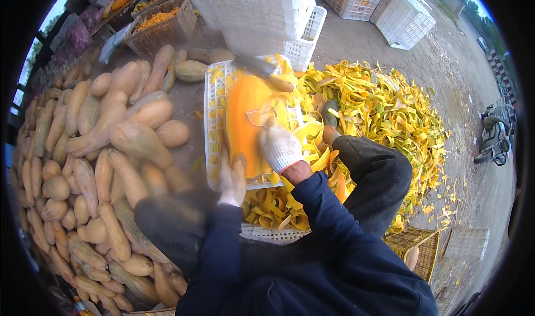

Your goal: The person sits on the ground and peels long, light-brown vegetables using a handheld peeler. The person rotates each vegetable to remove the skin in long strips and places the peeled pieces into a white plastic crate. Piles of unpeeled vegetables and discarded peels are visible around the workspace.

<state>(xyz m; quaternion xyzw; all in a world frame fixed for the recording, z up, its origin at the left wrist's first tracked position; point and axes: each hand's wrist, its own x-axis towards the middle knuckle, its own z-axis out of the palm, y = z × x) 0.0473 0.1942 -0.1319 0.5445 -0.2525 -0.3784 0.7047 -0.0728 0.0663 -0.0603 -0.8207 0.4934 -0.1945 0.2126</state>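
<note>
A peeled orange squash [247, 123] lies lengthwise on an upturned white plastic crate [211, 149] between my knees. My left hand [232, 178], in a pale work glove, holds the squash at its near end. In my right hand [282, 146], also gloved, is a peeler [256, 118]; its wire-like frame rests against the right side of the squash. Part of the tool is hidden by my fingers. Beyond the squash, a broad-bladed knife [261, 68] with a wooden handle lies across the crate. Peel strips [311, 134] hang over the crate's right edge.
Unpeeled squashes [142, 144] are heaped on my left. A large pile of yellow-green peel [376, 103] covers the ground on my right, around my foot. White crates [255, 15] are stacked ahead. A tipped yellow crate [411, 249] lies at lower right; a motorbike [495, 136] stands farther off.
</note>
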